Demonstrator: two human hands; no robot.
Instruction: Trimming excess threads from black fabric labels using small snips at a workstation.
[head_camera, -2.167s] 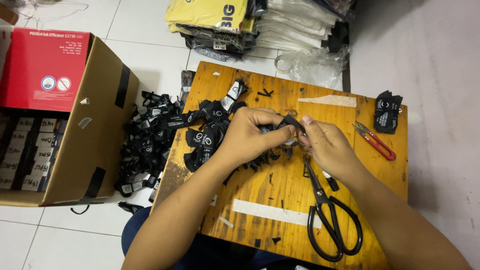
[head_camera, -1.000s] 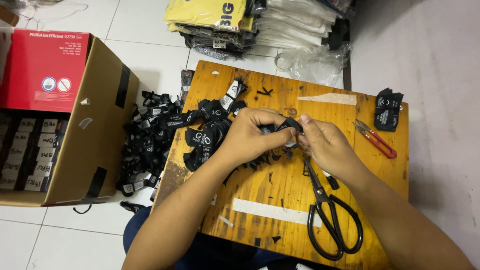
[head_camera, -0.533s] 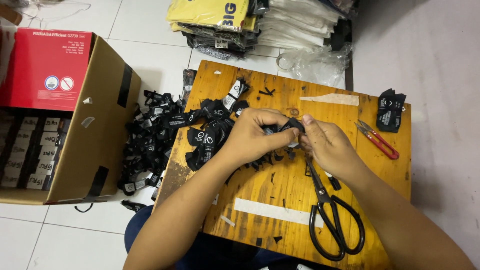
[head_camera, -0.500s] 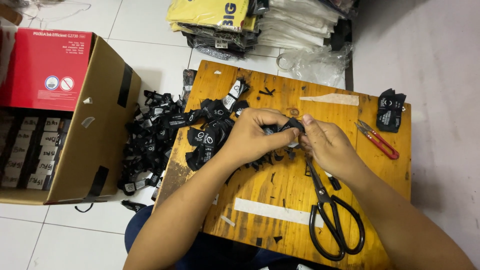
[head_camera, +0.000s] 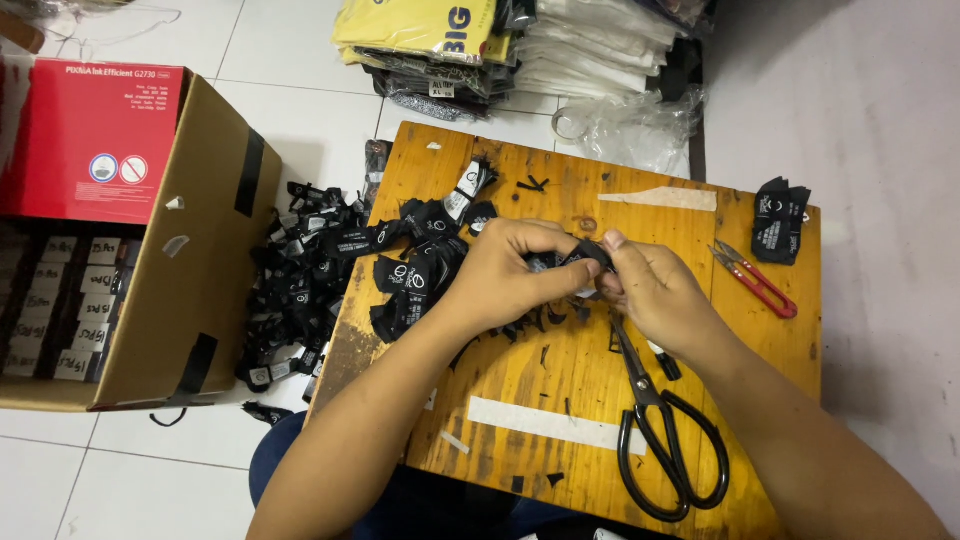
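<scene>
Hands met over the middle of the wooden bench (head_camera: 700, 400), much as they had two seconds earlier; almost nothing had shifted. My left hand (head_camera: 505, 275) was curled, thumb and fingers pinching a small black fabric label (head_camera: 578, 258) from the left. My right hand (head_camera: 650, 290) pinched the same label from the right, fingertips touching those of the left. The label sat raised just above the bench top, between both hands, mostly hidden by the fingers.

The loose heap of black labels (head_camera: 420, 265) lay just left of my left hand, unchanged. More labels (head_camera: 300, 290) covered the floor beside the open cardboard box (head_camera: 190, 290). The black scissors (head_camera: 665, 440) lay below my right wrist, untouched. The red thread snips (head_camera: 755, 280) and a small stack of labels (head_camera: 780, 220) stayed at the right edge.

With so little change, I judged the work on this one label unfinished.
</scene>
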